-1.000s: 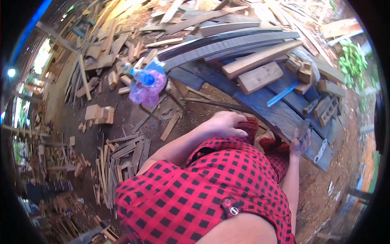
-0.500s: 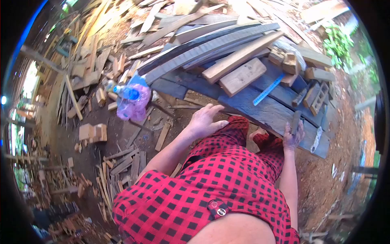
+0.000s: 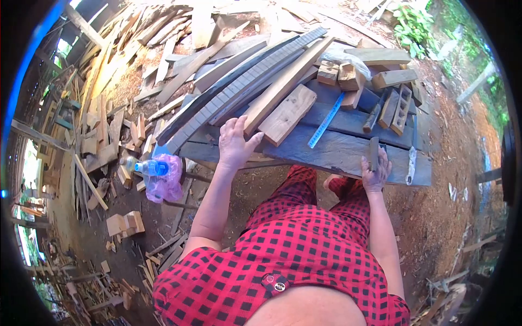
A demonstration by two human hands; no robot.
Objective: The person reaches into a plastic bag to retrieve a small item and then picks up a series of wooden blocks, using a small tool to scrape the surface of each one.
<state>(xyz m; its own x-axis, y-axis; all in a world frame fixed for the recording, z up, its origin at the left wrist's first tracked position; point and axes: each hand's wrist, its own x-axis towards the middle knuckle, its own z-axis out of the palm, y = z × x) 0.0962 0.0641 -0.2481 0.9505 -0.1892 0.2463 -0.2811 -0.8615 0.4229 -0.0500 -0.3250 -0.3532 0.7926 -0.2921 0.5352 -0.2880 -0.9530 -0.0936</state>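
My left hand (image 3: 235, 145) is at the near end of a long wooden beam (image 3: 288, 84), fingers extended and thumb apart. Its fingertips overlap the beam's end in this view. Just right of the thumb lies a shorter, thick wooden block (image 3: 289, 114). At the bench's near edge my right hand (image 3: 376, 175) is closed around a short dark bar (image 3: 373, 152) that points away from me; its exact kind cannot be made out. A blue ruler (image 3: 326, 120) rests on the dark plank bench (image 3: 340, 142) between the two hands.
Small wood blocks (image 3: 348, 76), a block with square holes (image 3: 401, 110) and a pale narrow strip (image 3: 411, 165) lie on the bench. Curved planks (image 3: 239, 87) are stacked at its left. A pink plastic bag with a bottle (image 3: 166, 179) sits left. Offcuts litter the ground.
My left hand has moved forward from over my lap to the end of the long beam. My right hand still grips the dark bar near the bench edge. The view has shifted.
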